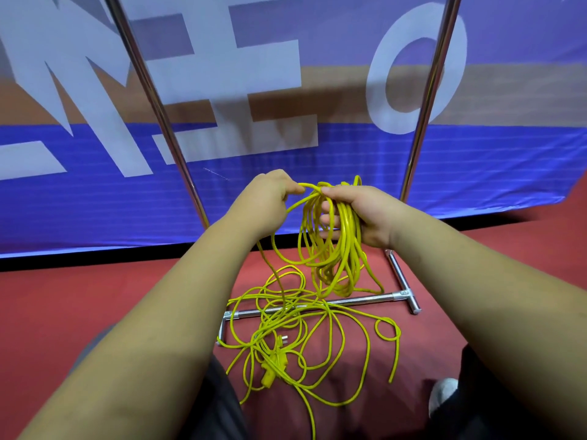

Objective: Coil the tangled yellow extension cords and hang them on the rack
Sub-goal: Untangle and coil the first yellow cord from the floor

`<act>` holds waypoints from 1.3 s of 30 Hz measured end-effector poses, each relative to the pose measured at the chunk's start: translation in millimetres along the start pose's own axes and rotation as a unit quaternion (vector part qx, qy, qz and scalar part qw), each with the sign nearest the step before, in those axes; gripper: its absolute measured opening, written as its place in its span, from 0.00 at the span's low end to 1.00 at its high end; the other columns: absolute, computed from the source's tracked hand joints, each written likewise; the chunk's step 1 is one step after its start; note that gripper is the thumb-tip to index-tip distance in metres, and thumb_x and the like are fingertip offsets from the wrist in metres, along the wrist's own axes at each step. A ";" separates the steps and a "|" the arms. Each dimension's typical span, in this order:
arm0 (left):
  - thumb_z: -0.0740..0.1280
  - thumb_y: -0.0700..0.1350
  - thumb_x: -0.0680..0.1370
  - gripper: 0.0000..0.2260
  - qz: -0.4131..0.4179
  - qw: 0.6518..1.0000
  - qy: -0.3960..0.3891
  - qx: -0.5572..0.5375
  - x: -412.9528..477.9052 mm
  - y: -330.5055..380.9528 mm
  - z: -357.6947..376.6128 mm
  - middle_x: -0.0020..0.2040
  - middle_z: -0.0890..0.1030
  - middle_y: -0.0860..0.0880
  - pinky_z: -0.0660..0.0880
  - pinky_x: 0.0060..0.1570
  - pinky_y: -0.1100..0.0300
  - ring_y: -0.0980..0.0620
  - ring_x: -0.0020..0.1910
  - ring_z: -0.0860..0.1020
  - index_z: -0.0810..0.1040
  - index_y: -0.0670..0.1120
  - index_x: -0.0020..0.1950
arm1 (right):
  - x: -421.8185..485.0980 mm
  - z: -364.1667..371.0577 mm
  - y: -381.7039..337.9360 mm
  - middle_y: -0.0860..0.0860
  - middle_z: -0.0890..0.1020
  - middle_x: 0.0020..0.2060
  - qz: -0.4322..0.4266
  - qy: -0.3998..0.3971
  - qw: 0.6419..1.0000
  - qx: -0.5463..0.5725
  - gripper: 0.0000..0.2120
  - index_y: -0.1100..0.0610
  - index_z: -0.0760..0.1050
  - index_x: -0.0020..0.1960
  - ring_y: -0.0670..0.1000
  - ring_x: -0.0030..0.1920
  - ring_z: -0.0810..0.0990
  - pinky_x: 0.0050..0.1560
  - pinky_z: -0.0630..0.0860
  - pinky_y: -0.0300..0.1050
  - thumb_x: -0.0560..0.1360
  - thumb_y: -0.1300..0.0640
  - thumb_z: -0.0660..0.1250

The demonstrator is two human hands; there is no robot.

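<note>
My right hand [365, 214] grips a bundle of yellow cord loops [333, 249] that hangs down from it at mid-frame. My left hand [266, 198] pinches a single strand of the same yellow cord just left of the bundle, level with it. More yellow cord lies tangled [298, 338] on the red floor below, with a yellow plug [273, 366] in the heap. The chrome rack's two uprights [152, 100] rise behind my hands, and its base bar [317, 304] lies under the tangle.
A blue and white banner [286, 173] stands right behind the rack. The right upright [428, 100] leans outward. A rack foot [403, 281] sticks out toward me at the right. My knees and a grey shoe [443, 395] frame the red floor [79, 296].
</note>
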State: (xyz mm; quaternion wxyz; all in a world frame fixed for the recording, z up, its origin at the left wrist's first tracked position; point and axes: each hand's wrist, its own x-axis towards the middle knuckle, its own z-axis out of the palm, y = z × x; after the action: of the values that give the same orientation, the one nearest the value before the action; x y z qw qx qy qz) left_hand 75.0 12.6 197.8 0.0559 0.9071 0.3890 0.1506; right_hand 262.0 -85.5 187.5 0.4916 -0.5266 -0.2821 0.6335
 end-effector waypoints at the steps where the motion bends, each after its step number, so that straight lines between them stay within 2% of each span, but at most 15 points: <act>1: 0.61 0.30 0.78 0.24 -0.007 1.000 0.005 -0.022 -2.0 -0.5 0.7 0.57 0.80 0.50 0.77 0.58 0.52 0.48 0.55 0.80 0.84 0.51 0.63 | -0.3 1.3 -0.6 0.48 0.81 0.34 0.001 0.004 1.000 0.003 0.06 0.53 0.80 0.55 0.48 0.32 0.82 0.45 0.86 0.54 0.83 0.50 0.69; 3: 0.60 0.29 0.77 0.21 -0.043 0.992 0.006 -0.119 -6.1 -2.2 1.2 0.51 0.82 0.51 0.78 0.53 0.59 0.54 0.50 0.81 0.85 0.50 0.54 | -0.7 2.6 -1.0 0.47 0.77 0.32 0.004 0.015 1.000 -0.013 0.09 0.52 0.79 0.51 0.46 0.28 0.77 0.39 0.85 0.50 0.81 0.47 0.72; 5: 0.60 0.30 0.79 0.16 -0.072 0.971 -0.008 -0.226 -9.9 0.0 -1.1 0.47 0.82 0.51 0.78 0.41 0.63 0.55 0.43 0.83 0.81 0.48 0.51 | -2.1 3.6 -0.4 0.46 0.76 0.31 0.008 0.026 0.999 -0.045 0.13 0.53 0.78 0.45 0.45 0.27 0.75 0.34 0.82 0.46 0.80 0.44 0.73; 7: 0.63 0.34 0.82 0.08 -0.098 0.942 -0.010 -0.321 -10.3 -3.1 -0.7 0.46 0.82 0.48 0.82 0.37 0.56 0.50 0.40 0.86 0.74 0.46 0.54 | -4.2 4.7 0.3 0.46 0.77 0.30 0.010 0.028 0.998 -0.063 0.12 0.53 0.79 0.44 0.45 0.26 0.75 0.30 0.79 0.43 0.80 0.46 0.73; 9: 0.68 0.39 0.81 0.08 -0.127 0.928 -0.031 -0.350 -10.1 -12.9 1.9 0.48 0.82 0.46 0.84 0.40 0.52 0.48 0.38 0.86 0.71 0.45 0.56 | -6.5 4.5 0.0 0.47 0.77 0.30 0.002 0.024 0.998 -0.057 0.11 0.54 0.78 0.43 0.45 0.25 0.74 0.28 0.76 0.40 0.81 0.51 0.72; 11: 0.69 0.41 0.81 0.08 -0.139 0.930 -0.122 -0.317 -12.0 -22.4 6.1 0.47 0.85 0.46 0.80 0.44 0.51 0.52 0.38 0.83 0.73 0.44 0.56 | -7.8 3.7 -2.3 0.47 0.76 0.30 -0.015 0.025 0.999 -0.037 0.11 0.55 0.77 0.41 0.45 0.25 0.74 0.27 0.74 0.39 0.81 0.56 0.71; 14: 0.65 0.43 0.82 0.04 -0.149 0.889 -0.291 -0.320 -19.0 -30.0 17.5 0.49 0.88 0.45 0.73 0.50 0.57 0.54 0.43 0.81 0.78 0.43 0.53 | -8.0 1.3 -5.4 0.48 0.75 0.30 -0.042 0.027 0.998 -0.023 0.11 0.55 0.76 0.40 0.46 0.26 0.74 0.27 0.74 0.39 0.81 0.59 0.69; 16: 0.64 0.45 0.85 0.08 -0.124 0.910 -0.272 -0.288 -17.5 -30.8 21.7 0.47 0.87 0.45 0.76 0.50 0.56 0.53 0.44 0.83 0.81 0.43 0.52 | -8.2 -2.3 -6.2 0.49 0.77 0.32 -0.038 0.026 0.998 -0.030 0.11 0.56 0.78 0.39 0.46 0.28 0.75 0.28 0.75 0.41 0.81 0.58 0.70; 19: 0.64 0.51 0.85 0.07 -0.070 0.988 -0.112 -0.085 -8.9 -33.3 20.9 0.43 0.83 0.49 0.80 0.49 0.47 0.50 0.41 0.80 0.81 0.53 0.54 | -10.8 -6.4 -8.9 0.49 0.80 0.33 -0.021 0.009 0.999 -0.031 0.10 0.55 0.80 0.43 0.47 0.29 0.78 0.30 0.78 0.43 0.81 0.53 0.72; 23: 0.66 0.44 0.84 0.10 0.034 0.996 -0.006 -0.083 -0.7 -28.3 16.7 0.47 0.81 0.48 0.78 0.53 0.45 0.46 0.47 0.80 0.84 0.53 0.62 | -13.3 -7.2 -8.9 0.49 0.80 0.33 0.005 -0.006 0.998 -0.063 0.13 0.55 0.80 0.45 0.48 0.29 0.77 0.34 0.78 0.45 0.80 0.46 0.72; 26: 0.68 0.44 0.83 0.11 0.101 0.990 0.035 -0.090 3.4 -18.6 12.7 0.43 0.77 0.47 0.77 0.47 0.45 0.44 0.44 0.78 0.84 0.55 0.63 | -12.7 -2.8 -4.2 0.50 0.82 0.35 0.011 -0.021 0.996 -0.081 0.12 0.55 0.80 0.49 0.48 0.28 0.77 0.32 0.78 0.43 0.80 0.46 0.72; 29: 0.68 0.45 0.83 0.15 0.127 0.983 0.039 -0.128 0.8 -7.4 14.4 0.44 0.74 0.51 0.75 0.48 0.53 0.51 0.46 0.77 0.82 0.58 0.67 | -12.0 3.7 0.1 0.49 0.85 0.37 0.010 -0.023 0.996 -0.083 0.10 0.54 0.80 0.51 0.45 0.27 0.76 0.29 0.75 0.39 0.81 0.47 0.71; 34: 0.66 0.41 0.79 0.23 -0.003 0.940 -0.094 -0.327 -7.0 -5.8 11.1 0.60 0.79 0.55 0.78 0.60 0.60 0.59 0.59 0.80 0.74 0.54 0.74 | -5.4 0.0 -2.3 0.46 0.79 0.35 -0.011 -0.001 0.999 -0.034 0.13 0.51 0.78 0.50 0.44 0.25 0.71 0.25 0.70 0.38 0.79 0.42 0.73; 37: 0.68 0.39 0.78 0.20 -0.031 0.966 -0.096 -0.237 -6.5 -19.0 17.4 0.56 0.80 0.51 0.79 0.58 0.55 0.56 0.52 0.80 0.75 0.52 0.69 | -3.7 -0.9 -4.5 0.46 0.73 0.33 -0.025 -0.009 0.999 -0.037 0.14 0.50 0.74 0.49 0.44 0.24 0.68 0.25 0.68 0.38 0.79 0.42 0.73; 39: 0.70 0.41 0.78 0.12 -0.034 0.982 -0.114 -0.147 -6.7 -26.2 22.8 0.50 0.80 0.53 0.78 0.53 0.55 0.52 0.49 0.80 0.78 0.50 0.61 | -3.6 -0.8 -4.5 0.45 0.71 0.31 -0.029 -0.014 0.998 -0.048 0.13 0.50 0.74 0.47 0.44 0.24 0.66 0.25 0.66 0.38 0.80 0.42 0.72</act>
State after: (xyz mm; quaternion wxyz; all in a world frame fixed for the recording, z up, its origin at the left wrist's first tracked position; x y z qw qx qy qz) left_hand 59.8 26.3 169.0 0.2377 0.8865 0.3842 0.1000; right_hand 264.0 -87.3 192.7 0.4801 -0.5319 -0.3346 0.6121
